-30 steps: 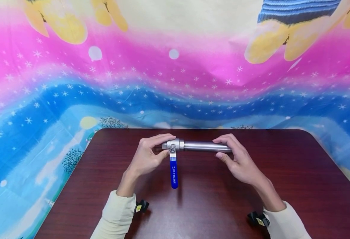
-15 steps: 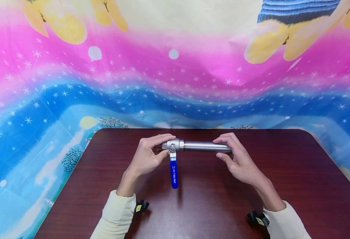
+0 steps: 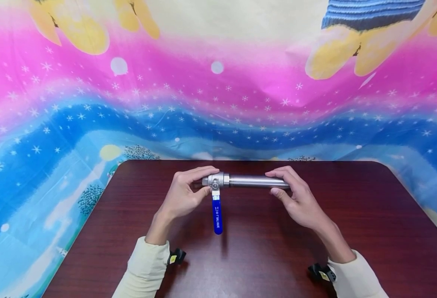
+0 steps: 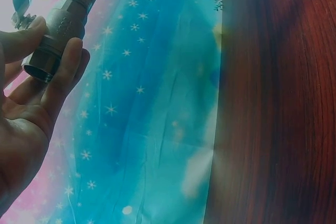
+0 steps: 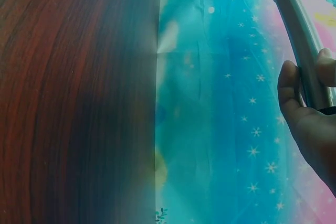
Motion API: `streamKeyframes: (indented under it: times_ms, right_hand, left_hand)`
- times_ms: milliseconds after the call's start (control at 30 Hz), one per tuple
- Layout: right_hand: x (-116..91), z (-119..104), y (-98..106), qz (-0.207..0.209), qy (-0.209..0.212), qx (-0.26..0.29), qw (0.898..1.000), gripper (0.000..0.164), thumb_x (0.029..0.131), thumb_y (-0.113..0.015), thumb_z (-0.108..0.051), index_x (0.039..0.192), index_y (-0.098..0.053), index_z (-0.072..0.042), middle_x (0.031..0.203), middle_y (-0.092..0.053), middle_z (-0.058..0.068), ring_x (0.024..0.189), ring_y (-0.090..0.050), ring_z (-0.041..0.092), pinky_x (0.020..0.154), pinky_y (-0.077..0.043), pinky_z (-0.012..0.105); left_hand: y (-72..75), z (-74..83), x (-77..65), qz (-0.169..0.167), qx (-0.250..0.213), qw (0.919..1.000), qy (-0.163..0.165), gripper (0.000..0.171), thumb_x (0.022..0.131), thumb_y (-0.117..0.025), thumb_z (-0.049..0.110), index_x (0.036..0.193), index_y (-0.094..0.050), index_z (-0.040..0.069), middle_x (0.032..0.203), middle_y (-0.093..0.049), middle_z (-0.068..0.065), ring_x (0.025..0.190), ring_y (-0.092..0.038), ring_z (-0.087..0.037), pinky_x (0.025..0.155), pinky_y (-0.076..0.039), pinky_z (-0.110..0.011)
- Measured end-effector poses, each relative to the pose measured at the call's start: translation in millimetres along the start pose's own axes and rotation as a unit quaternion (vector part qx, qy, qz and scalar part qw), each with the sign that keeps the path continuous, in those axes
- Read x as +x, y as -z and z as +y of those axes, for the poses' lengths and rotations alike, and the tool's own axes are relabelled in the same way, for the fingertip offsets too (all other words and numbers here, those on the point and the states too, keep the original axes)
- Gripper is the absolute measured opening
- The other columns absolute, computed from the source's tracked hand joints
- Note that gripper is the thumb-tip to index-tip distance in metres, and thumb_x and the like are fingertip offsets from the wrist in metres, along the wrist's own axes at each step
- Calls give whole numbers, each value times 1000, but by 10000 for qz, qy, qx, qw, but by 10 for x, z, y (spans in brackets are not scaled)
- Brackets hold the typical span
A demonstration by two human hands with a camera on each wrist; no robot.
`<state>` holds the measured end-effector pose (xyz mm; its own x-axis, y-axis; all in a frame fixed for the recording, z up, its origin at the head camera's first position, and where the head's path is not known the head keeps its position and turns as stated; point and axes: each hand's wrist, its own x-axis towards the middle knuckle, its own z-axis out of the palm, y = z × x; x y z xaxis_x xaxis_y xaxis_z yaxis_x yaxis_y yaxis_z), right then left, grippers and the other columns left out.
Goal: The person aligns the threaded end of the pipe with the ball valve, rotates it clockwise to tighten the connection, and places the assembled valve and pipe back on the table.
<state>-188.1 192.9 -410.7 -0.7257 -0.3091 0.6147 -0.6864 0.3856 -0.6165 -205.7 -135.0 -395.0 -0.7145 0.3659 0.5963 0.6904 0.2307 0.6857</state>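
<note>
A steel ball valve [image 3: 216, 181] with a blue lever handle [image 3: 217, 216] is joined to a straight metal pipe [image 3: 252, 181]. The pair is held level above the table, lever pointing toward the person. My left hand [image 3: 182, 193] pinches the valve body between thumb and fingers; the left wrist view shows the valve's open end [image 4: 42, 66] near that palm. At the pipe's other end, my right hand [image 3: 298, 200] grips it with thumb and fingers, also seen in the right wrist view around the pipe [image 5: 302, 40]. The pipe's far right end is partly hidden by that hand.
A dark red-brown wooden table [image 3: 248, 252] with rounded far corners lies below the hands. Behind it hangs a printed cloth backdrop [image 3: 218, 107] in pink and blue with snowflakes. Small black devices sit at the left cuff [image 3: 177, 257] and the right cuff [image 3: 322, 273].
Almost nothing differs. Both hands keep hold of the valve and pipe in the same place, with the lever and pipe shifted up by a tiny amount.
</note>
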Motion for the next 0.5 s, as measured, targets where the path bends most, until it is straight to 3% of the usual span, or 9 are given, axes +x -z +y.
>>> streamKeyframes:
  times_ms: [200, 333, 500]
  right_hand:
    - [-2, 0, 12, -111, -79, -1, 9999, 48, 91, -71, 16, 134, -69, -5, 127, -67, 5, 109, -58, 3, 90, -46, 11]
    - [-16, -11, 17, -257, -174, -57, 9995, 49, 93, -70, 14, 135, -67, -10, 130, -64, 3, 112, -56, 3, 89, -45, 12]
    - [-20, -22, 15, -291, -197, -84, 9993, 50, 90, -74, 14, 134, -66, -7, 130, -60, 5, 116, -53, 4, 87, -44, 13]
  left_hand:
    - [4, -4, -5, -10, 13, 10000, -2, 54, 78, -77, -19, 128, -77, 2, 128, -78, -14, 106, -72, -17, 84, -64, -22]
    - [5, -4, -9, -19, -14, 10000, 37, 54, 78, -77, -19, 128, -77, 2, 128, -78, -15, 102, -71, -16, 81, -64, -22]
    - [2, -6, -13, -37, -50, 9999, 86, 52, 79, -76, -19, 128, -76, 0, 127, -78, -17, 97, -71, -17, 80, -65, -25]
